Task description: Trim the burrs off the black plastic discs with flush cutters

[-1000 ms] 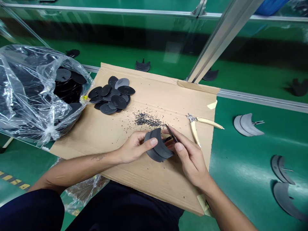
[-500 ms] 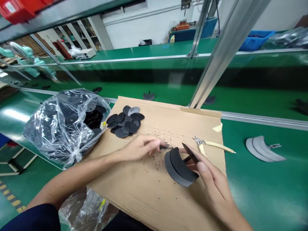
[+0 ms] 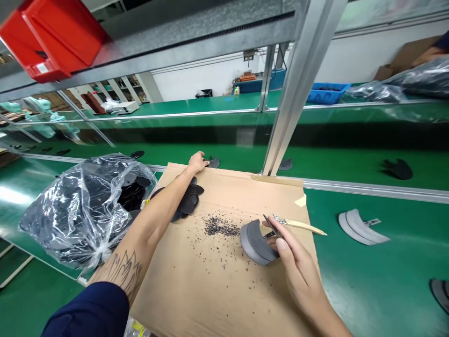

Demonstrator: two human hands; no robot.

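My right hand (image 3: 300,264) grips a grey curved pad (image 3: 257,243), its inner side facing the palm. A thin dark plate (image 3: 272,225), seen edge-on, lies between my thumb and fingers, with a short stem between plate and pad. My left arm stretches across the cardboard to its far edge. There my left hand (image 3: 198,162) has its fingers apart beside another dark curved pad (image 3: 213,163) on the green belt; whether they touch is unclear. Under my left forearm lies a pile of black oval discs (image 3: 187,204), partly hidden. Small black bits (image 3: 220,227) are scattered on the cardboard (image 3: 196,290).
Cutting pliers (image 3: 305,226) with pale handles lie behind my right hand. A clear bag (image 3: 77,210) of black discs stands left. An aluminium post (image 3: 291,93) rises behind the cardboard. Right lies a grey curved pad (image 3: 363,228). A red bin (image 3: 52,37) sits on the overhead shelf.
My left hand has moved from the black bits forward to the pad on the belt, uncovering the bits. My right hand still holds its pad. The view has tilted up.
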